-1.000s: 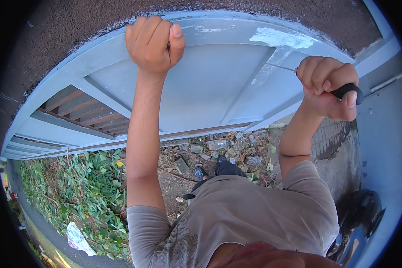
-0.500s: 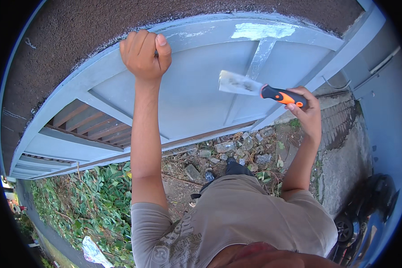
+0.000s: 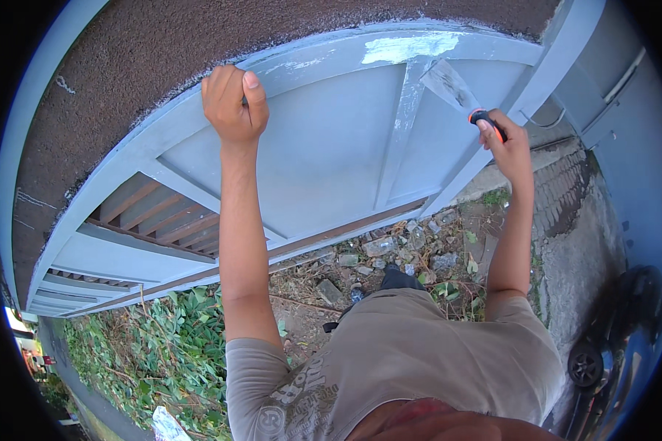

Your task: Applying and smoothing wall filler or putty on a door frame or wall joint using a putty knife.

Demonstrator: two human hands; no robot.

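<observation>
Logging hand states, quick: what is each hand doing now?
Left hand: closed, gripping the gate's top rail.
Right hand: closed on the putty knife.

I'm seeing hard daylight, bright and crisp. The pale patch [image 3: 408, 48] on the blue gate [image 3: 324, 147] glares nearly white. Focus is sharp at centre; straight edges bow heavily toward the black fisheye rim, corners lost to darkness.

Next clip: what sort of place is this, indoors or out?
Outdoors, probably a house entrance by a street: a blue metal gate under repair, rubble and weeds at its foot, and a parked dark car on pavement at right.
</observation>
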